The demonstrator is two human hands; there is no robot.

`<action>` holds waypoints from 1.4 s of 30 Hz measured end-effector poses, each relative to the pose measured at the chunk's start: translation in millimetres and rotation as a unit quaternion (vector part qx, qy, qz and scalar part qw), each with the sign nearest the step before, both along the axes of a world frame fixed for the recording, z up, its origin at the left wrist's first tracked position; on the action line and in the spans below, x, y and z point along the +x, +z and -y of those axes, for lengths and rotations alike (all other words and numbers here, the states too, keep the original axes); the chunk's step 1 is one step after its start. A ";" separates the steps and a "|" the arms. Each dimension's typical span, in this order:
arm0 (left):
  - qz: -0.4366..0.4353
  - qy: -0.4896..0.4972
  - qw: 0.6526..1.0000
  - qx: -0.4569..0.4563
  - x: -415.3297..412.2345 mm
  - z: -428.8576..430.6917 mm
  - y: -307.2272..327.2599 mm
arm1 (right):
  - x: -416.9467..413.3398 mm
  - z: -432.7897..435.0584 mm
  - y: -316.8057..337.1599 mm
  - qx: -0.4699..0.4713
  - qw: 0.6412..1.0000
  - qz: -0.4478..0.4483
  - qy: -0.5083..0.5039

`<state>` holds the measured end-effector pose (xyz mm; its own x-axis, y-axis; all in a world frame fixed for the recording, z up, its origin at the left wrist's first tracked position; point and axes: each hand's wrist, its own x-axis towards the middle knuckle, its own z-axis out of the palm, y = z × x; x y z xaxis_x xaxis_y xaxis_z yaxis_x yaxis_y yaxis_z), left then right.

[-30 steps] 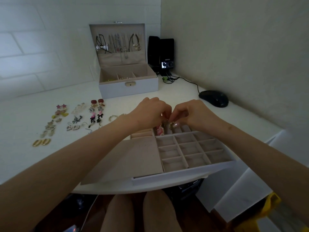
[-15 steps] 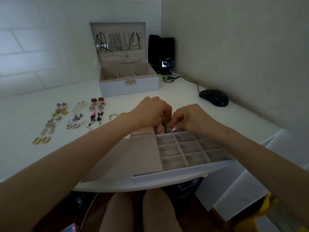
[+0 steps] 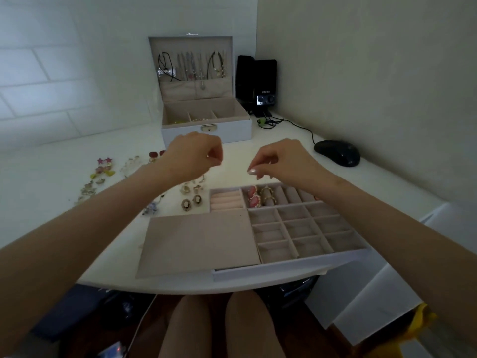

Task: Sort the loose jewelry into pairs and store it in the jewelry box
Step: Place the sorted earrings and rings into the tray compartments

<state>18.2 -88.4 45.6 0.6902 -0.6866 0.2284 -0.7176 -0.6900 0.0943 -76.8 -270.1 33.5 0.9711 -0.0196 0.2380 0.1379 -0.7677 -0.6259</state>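
The jewelry box's compartment tray lies at the desk's front edge. In its back row sit a pink earring pair and a gold pair. My left hand hovers above the desk left of the tray, fingers curled with nothing visible in them. My right hand hangs over the tray's back row, fingers relaxed and pointing down, holding nothing. Loose earrings lie in pairs on the left, and a cameo pair sits beside the tray. The open jewelry box stands at the back.
A beige flat pad covers the tray's left part, with ring rolls behind it. A black mouse and black speaker with cables sit at the back right. Walls close in behind and on the right.
Both hands were together over the tray's back row, handling the gold pair. They have lifted and moved apart, leaving the gold pair next to the pink one.
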 end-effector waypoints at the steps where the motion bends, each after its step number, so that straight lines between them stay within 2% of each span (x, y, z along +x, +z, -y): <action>1: -0.007 0.019 1.000 0.011 2.6 -7.2 1.5 | 5.2 -7.4 0.8 0.000 1.000 -0.007 0.009; 6: -0.044 0.122 0.987 0.097 18.8 -33.8 -7.2 | 41.1 -47.4 -1.9 -0.045 0.996 -0.039 0.059; 9: -0.056 0.164 0.979 0.106 31.9 -40.7 -19.0 | 70.4 -66.9 -6.3 -0.078 0.995 -0.047 0.052; 15: -0.100 0.163 0.977 0.099 46.0 -40.4 -35.1 | 107.1 -88.6 -23.2 -0.196 0.975 -0.100 0.041; 22: -0.106 0.141 0.984 0.032 45.0 -35.4 -34.1 | 114.0 -88.4 -29.1 -0.145 0.987 -0.069 0.029; 27: -0.068 0.102 0.990 -0.069 30.9 -23.2 -18.5 | 89.2 -59.9 0.4 -0.025 0.999 -0.035 0.007; 30: -0.099 0.050 0.982 -0.156 16.1 -1.2 -6.8 | 62.0 -30.8 14.9 0.029 0.999 -0.035 -0.010; 32: -0.120 0.018 0.976 -0.182 6.0 17.7 -1.5 | 42.1 -10.9 20.0 0.028 0.998 -0.037 -0.032; 38: -0.121 -0.038 0.982 -0.138 -17.6 71.5 -1.1 | -12.7 39.0 17.2 -0.025 0.990 -0.131 -0.050; 42: -0.133 -0.059 0.986 -0.077 -24.9 96.8 -8.2 | -27.4 48.8 3.8 -0.006 0.993 -0.102 -0.054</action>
<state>-6.7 -185.2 37.4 0.6567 -0.7373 0.1585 -0.7282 -0.5653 0.3875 -104.2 -318.9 37.3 0.9914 -0.1255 0.0372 -0.0752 -0.7787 -0.6229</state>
